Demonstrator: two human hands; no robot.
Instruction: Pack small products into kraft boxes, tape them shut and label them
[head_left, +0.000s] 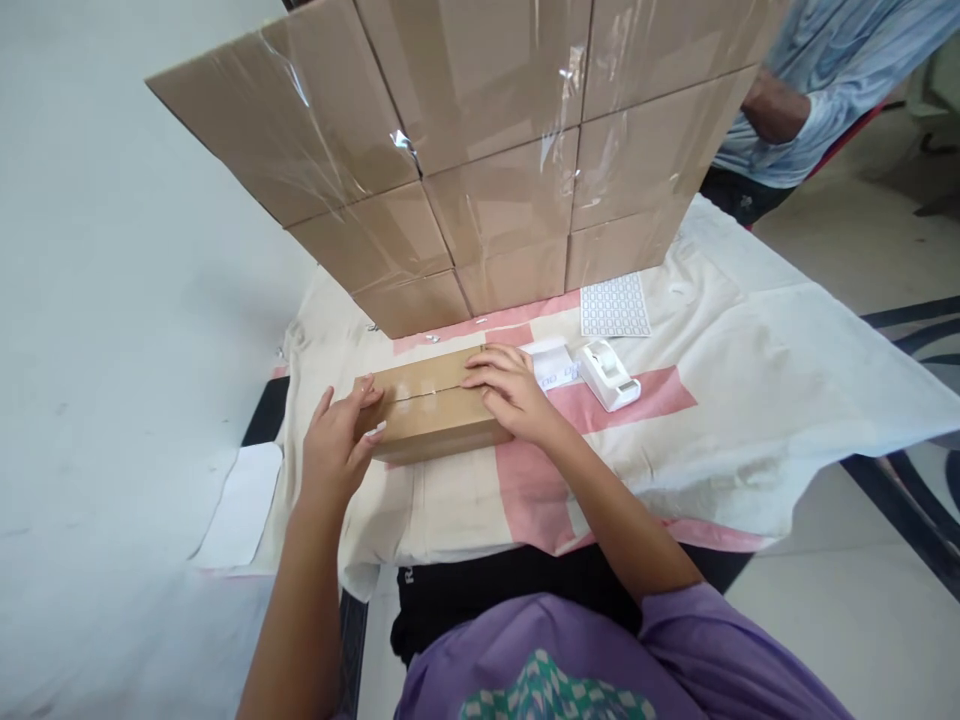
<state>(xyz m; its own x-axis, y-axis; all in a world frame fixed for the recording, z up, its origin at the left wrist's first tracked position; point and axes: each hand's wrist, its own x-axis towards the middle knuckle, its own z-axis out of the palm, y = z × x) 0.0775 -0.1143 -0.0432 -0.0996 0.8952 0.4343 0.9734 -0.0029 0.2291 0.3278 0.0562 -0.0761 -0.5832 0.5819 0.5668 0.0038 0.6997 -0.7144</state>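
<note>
A long closed cardboard box (431, 420) lies on the cloth-covered table in front of me, with a seam running along its top. At its left end is my left hand (334, 440), fingers spread and fingertips touching the top edge. A small white bit shows at the thumb tip; I cannot make out what it is. My right hand (514, 390) grips the right end of the box, its fingers resting across the top seam. Just right of that hand stands a white tape dispenser (609, 375). Beside it lies a paper strip with blue marks (553, 366).
Behind the box rises a stack of taped cardboard boxes (499, 205). A sheet of printed labels (615, 306) lies at its foot. White paper (240, 505) hangs over the table's left side by the wall. A person in a blue sleeve (847, 90) is at the far right.
</note>
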